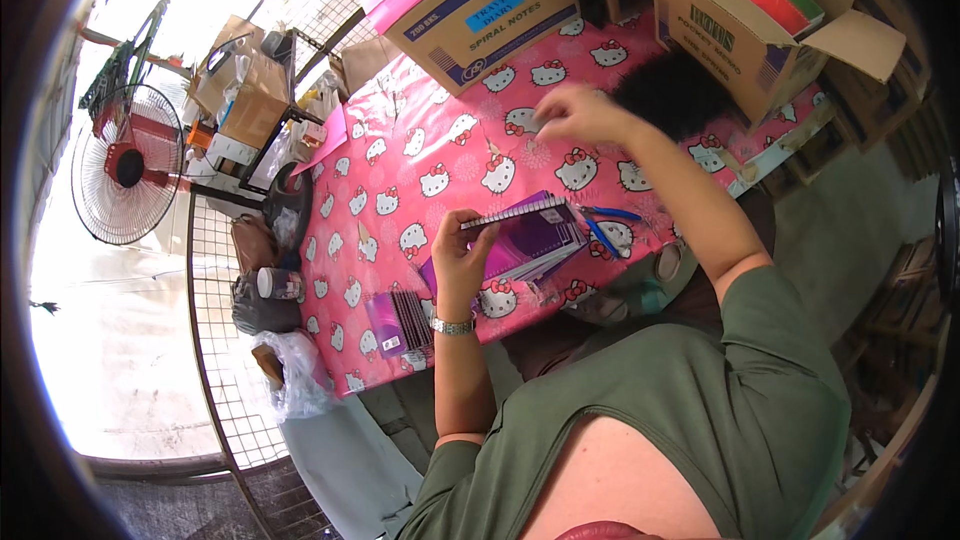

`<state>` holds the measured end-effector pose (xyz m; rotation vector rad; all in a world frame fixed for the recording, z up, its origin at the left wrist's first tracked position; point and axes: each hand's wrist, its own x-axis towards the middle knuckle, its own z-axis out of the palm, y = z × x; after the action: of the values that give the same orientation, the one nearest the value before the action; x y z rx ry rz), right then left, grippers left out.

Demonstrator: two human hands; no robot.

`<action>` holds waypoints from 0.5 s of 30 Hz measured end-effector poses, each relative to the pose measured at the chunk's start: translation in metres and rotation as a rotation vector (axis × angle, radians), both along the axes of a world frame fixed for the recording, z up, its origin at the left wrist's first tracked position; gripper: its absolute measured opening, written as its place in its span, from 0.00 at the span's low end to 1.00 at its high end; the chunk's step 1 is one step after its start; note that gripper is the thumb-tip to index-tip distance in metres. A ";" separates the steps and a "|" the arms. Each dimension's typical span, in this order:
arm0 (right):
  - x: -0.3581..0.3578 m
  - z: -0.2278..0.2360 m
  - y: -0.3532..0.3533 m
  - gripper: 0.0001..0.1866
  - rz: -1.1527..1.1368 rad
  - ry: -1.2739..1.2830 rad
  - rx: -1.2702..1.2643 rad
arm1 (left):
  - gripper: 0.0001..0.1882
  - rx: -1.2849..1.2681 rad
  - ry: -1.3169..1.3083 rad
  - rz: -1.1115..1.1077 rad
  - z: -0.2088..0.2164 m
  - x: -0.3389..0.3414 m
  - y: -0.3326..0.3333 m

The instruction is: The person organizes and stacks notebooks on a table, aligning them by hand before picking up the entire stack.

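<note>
My left hand (466,248), wearing a metal-band watch on the wrist, is closed on the end of a purple spiral notebook (515,212). The notebook is tilted, its wire binding facing up. Beneath it lie more purple notebooks (545,258), partly covered. Just right of them rests a tool with blue handles (607,223); its working end is hidden. My right hand (578,115) is raised above the far part of the table, fingers curled together. Whether something small is pinched in them cannot be made out. A stack of purple spiral notebooks (400,324) sits near the left front edge.
A pink patterned cloth covers the table (435,180). A closed carton (490,15) and an open carton (735,40) holding colourful packs stand at the back. A black, fuzzy-looking heap (675,95) lies before the open one. Left are a fan (126,166), a jar (280,284) and a plastic bag (297,377).
</note>
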<state>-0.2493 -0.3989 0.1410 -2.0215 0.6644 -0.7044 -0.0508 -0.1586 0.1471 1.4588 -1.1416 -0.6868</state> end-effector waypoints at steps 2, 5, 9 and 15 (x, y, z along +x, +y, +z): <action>-0.051 -0.014 -0.026 0.20 -0.592 0.163 -0.329 | 0.08 -0.056 0.046 0.089 -0.005 -0.001 0.006; -0.136 -0.079 -0.060 0.37 -1.048 0.597 -0.428 | 0.05 -0.129 0.122 0.187 0.000 -0.019 0.009; -0.102 -0.076 0.014 0.36 -0.996 0.370 -0.904 | 0.06 -0.128 -0.253 0.271 -0.022 -0.012 0.009; -0.059 -0.155 0.154 0.32 -0.281 0.564 -0.509 | 0.08 -0.252 -0.142 0.299 -0.016 -0.022 -0.001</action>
<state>-0.3082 -0.2447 -0.0136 -2.6667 1.2087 -0.4845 -0.0730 -0.1594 0.1308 1.4376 -1.0455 -0.2256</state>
